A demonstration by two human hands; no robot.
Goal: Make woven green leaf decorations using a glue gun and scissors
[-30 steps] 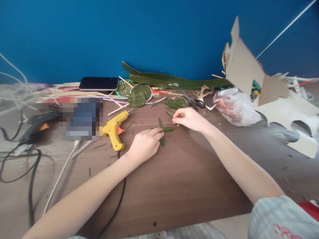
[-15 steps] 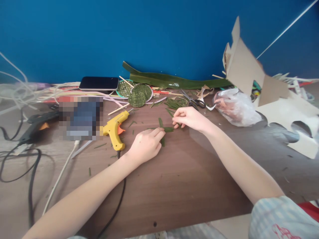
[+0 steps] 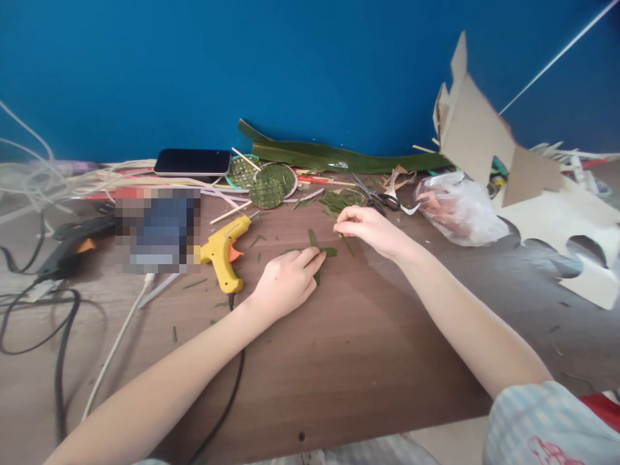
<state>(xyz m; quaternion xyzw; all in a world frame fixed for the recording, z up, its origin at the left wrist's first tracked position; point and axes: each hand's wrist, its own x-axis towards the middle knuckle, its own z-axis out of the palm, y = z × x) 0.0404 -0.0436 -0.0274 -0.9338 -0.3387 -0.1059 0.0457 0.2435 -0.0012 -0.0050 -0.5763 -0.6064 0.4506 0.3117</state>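
My left hand point(image 3: 288, 281) lies low over the table, its fingertips pressing crossed green leaf strips point(image 3: 312, 239) down against the wood. Part of the strips is hidden beneath those fingers. Just to the right, my right hand point(image 3: 371, 231) is closed in a pinch at the upper end of a narrow leaf strip point(image 3: 347, 245), which slants down from the fingertips. Behind that hand sits a pile of cut leaf strips point(image 3: 334, 201), with black-handled scissors point(image 3: 372, 197) beside it.
A yellow glue gun point(image 3: 225, 252) lies left of my left hand, its cord running under the forearm. Round woven leaf pieces point(image 3: 268, 185), a phone point(image 3: 192, 162) and a long leaf point(image 3: 329, 156) line the back. At right are a plastic bag point(image 3: 462, 210) and cut cardboard point(image 3: 484, 139).
My right fingers have drawn together, and more of the strip shows below them. My left fingertips have slid slightly right over the crossed strips.
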